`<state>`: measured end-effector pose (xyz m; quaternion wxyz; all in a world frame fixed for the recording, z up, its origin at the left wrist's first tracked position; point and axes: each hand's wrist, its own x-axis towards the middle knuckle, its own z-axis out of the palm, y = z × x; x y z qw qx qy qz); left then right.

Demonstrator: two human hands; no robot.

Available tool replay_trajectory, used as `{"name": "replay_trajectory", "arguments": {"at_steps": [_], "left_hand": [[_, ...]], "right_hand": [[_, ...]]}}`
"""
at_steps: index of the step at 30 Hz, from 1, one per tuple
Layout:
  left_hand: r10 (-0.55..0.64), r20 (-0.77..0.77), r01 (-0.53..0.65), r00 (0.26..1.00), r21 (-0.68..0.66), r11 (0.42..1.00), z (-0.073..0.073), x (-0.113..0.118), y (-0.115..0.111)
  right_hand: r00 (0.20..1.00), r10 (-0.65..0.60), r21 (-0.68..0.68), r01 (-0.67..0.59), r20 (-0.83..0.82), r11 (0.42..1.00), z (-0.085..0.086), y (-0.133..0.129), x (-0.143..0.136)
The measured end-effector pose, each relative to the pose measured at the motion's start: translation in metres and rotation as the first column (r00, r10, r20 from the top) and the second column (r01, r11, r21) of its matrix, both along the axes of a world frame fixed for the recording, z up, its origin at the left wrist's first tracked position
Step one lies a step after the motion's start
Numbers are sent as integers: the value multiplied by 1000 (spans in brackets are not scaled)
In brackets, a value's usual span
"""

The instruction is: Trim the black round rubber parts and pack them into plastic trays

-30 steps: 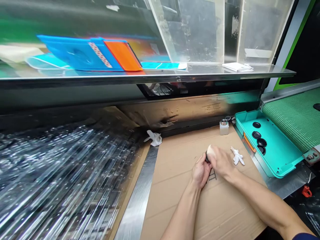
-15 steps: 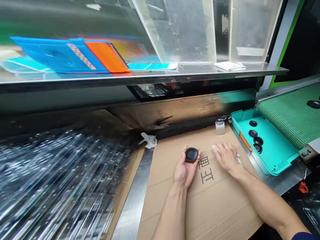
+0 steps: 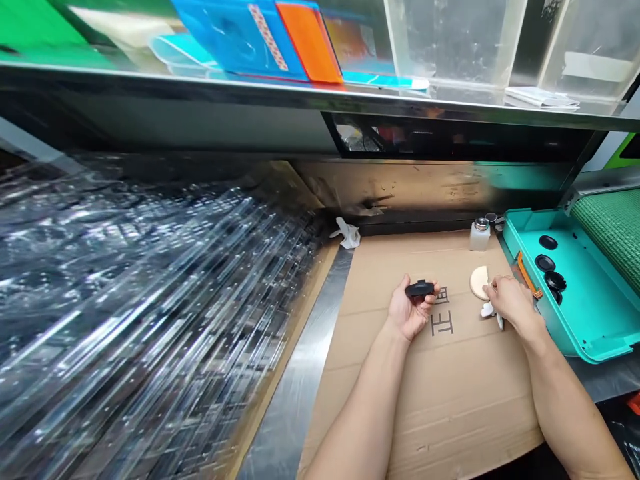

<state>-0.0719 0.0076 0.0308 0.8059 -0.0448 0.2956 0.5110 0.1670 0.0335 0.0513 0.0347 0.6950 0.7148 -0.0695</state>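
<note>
My left hand (image 3: 413,312) holds a black round cap-like part (image 3: 420,289), turned edge-on with a small raised bit on top, above the cardboard sheet (image 3: 400,393). The fingers curl round its underside. My right hand (image 3: 513,300) is closed, its fingertips at the right edge of a round cream pad (image 3: 479,283) on the cardboard. What the thumb and fingers press on is partly hidden. Just below that hand lies a crumpled white scrap (image 3: 487,310).
A turquoise tray (image 3: 590,293) with several black round parts stands right, beside a green conveyor belt (image 3: 613,217). A small bottle (image 3: 479,235) stands at the back. White crumpled tissue (image 3: 347,233) lies back left. Clear plastic wrap (image 3: 165,300) fills the left. A metal shelf (image 3: 280,93) overhangs.
The view has swung left and down. My left hand has tilted the black part from face-up to edge-on. My right hand has moved off the cream pad's top to its right edge, fingers closing.
</note>
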Motion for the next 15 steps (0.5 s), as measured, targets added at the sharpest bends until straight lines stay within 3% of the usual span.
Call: {"name": "replay_trajectory", "arguments": {"at_steps": [8,11,13,15], "left_hand": [[10,-139,-7,990,22,1000,-5,7,2],[31,-259,-18,965,53,998,-5,16,1],[27,-326,-2,945,79,997,-4,22,-1],[-9,-388,47,922,88,995,-4,27,-3]], "right_hand": [[978,181,-70,-189,-106,980,19,-6,19],[964,189,132,-166,-187,977,21,-5,23],[938,217,328,-122,-271,937,20,-4,18],[872,320,437,-141,-370,888,15,-6,6]]}}
